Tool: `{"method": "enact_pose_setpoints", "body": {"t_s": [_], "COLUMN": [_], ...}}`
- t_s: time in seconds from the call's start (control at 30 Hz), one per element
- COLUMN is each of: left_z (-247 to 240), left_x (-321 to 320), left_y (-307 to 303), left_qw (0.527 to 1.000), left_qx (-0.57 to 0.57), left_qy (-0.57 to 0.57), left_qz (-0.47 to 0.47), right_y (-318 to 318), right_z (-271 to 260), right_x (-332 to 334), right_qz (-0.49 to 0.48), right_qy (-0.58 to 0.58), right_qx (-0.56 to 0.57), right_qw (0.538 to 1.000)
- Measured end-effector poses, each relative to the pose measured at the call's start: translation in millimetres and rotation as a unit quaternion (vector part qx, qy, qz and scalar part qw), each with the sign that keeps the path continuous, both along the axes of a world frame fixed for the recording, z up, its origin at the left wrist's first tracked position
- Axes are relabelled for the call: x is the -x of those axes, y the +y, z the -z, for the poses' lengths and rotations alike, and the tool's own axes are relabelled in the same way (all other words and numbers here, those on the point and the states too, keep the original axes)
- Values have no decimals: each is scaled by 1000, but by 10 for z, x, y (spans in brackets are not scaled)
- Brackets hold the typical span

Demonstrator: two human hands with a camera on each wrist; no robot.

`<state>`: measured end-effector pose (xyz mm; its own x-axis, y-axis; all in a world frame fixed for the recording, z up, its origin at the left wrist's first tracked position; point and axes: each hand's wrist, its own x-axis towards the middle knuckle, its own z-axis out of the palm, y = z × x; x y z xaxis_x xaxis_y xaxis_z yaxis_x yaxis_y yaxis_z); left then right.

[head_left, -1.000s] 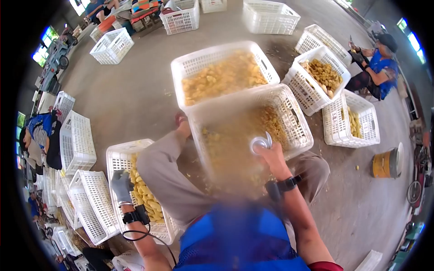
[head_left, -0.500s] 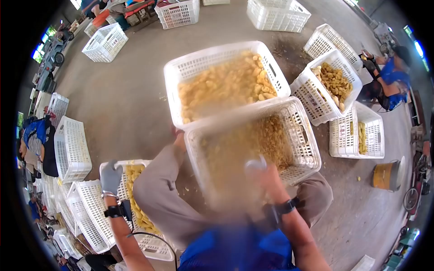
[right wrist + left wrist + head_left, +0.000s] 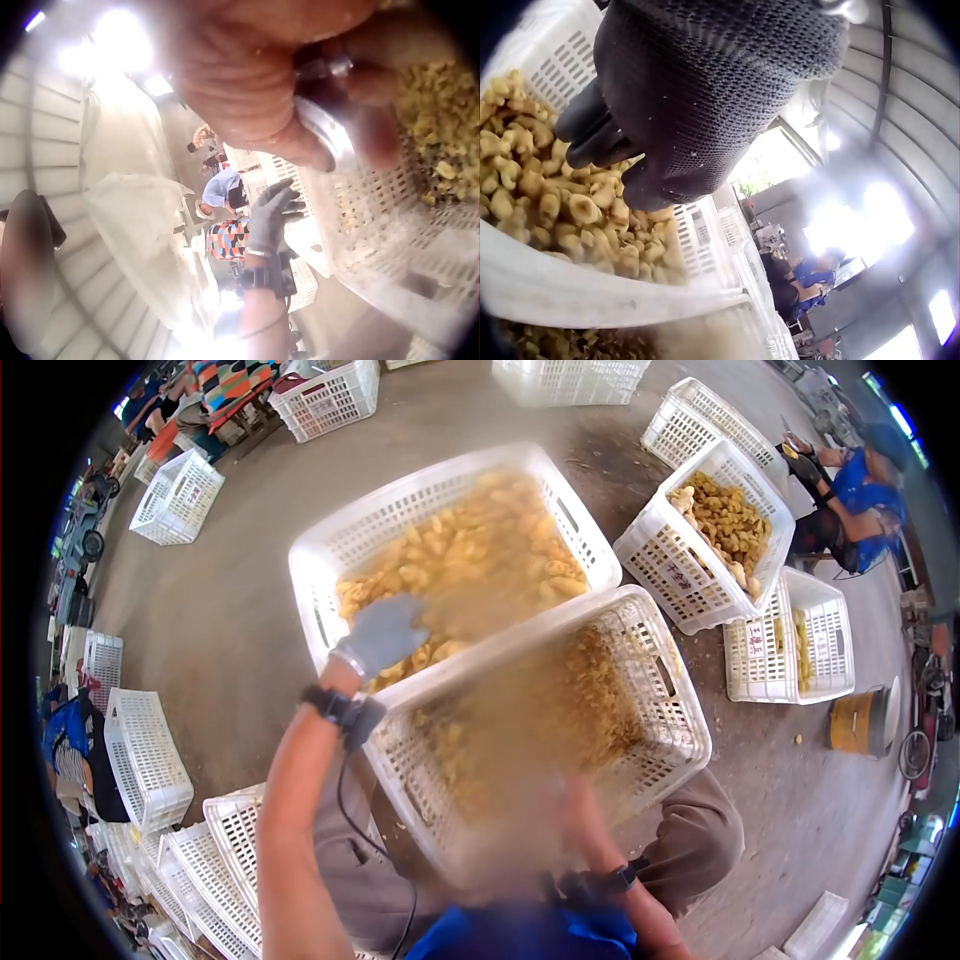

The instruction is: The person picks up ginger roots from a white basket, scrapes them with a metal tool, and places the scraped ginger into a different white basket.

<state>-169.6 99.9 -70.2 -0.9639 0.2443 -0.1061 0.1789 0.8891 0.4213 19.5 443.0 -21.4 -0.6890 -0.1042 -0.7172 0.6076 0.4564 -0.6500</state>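
My left hand (image 3: 385, 635), in a grey glove, is over the left side of the far white crate (image 3: 320, 545), which holds knobbly ginger roots (image 3: 410, 560). In the left wrist view its dark-palmed fingers (image 3: 592, 124) hang spread just above the ginger, with nothing between them. My bare right hand (image 3: 232, 82) grips a shiny curved metal blade (image 3: 330, 135) over the near crate (image 3: 665, 705). Small ginger trimmings (image 3: 600, 705) lie in that crate. A blur in the head view hides much of the right hand and the crate's middle.
At the right stand a crate of ginger (image 3: 735, 525), a crate with paler pieces (image 3: 790, 685) and a yellow bucket (image 3: 850, 722). More white crates (image 3: 145, 760) line the left side. A seated person (image 3: 860, 500) works at the far right.
My left hand has left the ginger crate at my left and swung up and right to the far crate. The right hand stays over the near crate; the head view has shifted.
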Motion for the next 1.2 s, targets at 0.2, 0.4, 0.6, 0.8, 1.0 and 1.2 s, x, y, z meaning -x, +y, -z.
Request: {"method": "enact_pose_setpoints", "body": {"t_s": [0.2,0.4,0.6,0.8,1.0,1.2], "left_z": [522,754,782,634,1233,1389], "left_x": [910,1531,1735,1798,1724,1718], "left_y": [669,1300,1762,1966,2068,2127], "left_qw": [999,994,973,949,958,931], "left_qx": [-30,-7,65,18,34,141], "left_qy": [13,-9,-19,139,116,155], "left_qz": [43,111,221,283,260,300], "right_y": [170,215,289,331,317,359], "right_z": [384,183,207,145,94,220], "right_x": [-153,-22,-10,35,50,-88], "right_qz": [-62,-12,-38,17,91,64], "right_qy": [111,124,80,91,9,40], "right_qx": [-59,-9,-88,-29,-6,-27], "right_qw": [990,992,992,995,996,997]}}
